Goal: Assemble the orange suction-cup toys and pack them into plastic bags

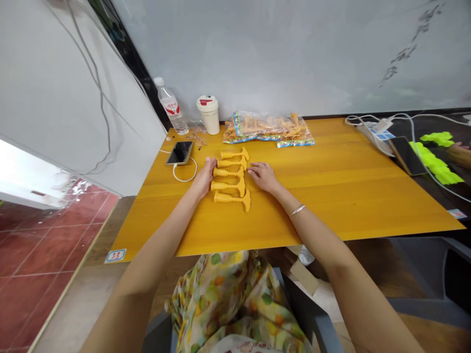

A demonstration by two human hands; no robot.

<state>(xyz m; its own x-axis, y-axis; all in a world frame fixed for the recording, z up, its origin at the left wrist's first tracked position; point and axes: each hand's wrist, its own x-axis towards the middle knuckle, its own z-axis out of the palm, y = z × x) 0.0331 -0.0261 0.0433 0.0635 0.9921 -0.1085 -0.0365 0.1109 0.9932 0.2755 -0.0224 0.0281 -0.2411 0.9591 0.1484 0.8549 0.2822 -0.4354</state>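
Head view: my two forearms reach in from the lower corners of the frame onto a yellow wooden bench (pixel 342 196), elbows wide and wrists angled inward. My left hand (pixel 203 177) stands tilted on its edge, fingers pointing forward. My right hand (pixel 264 177) lies palm down with the fingers loosely together, and a thin silver bangle (pixel 297 210) circles that wrist. The hands are apart, and neither closes on anything.

Between them lie five yellow moulded plastic pieces (pixel 231 179), stacked side by side in a row, each a ribbed stem with a flared end, all flared ends to my right. My left fingertips (pixel 213 163) are at the narrow ends and my right fingertips (pixel 249 170) just beside the flared ends; I cannot tell whether either set touches.

Beyond the row lie a clear printed bag (pixel 268 130) of similar yellow pieces, a white lidded cup (pixel 209 115), a water bottle (pixel 170 105) and a black smartphone (pixel 179 153) on a white charging cable (pixel 186 175). Further right are a power strip (pixel 371 137), a second smartphone (pixel 406 156), neon green pieces (pixel 436 162) and another person's hand (pixel 459 154) at the frame edge.
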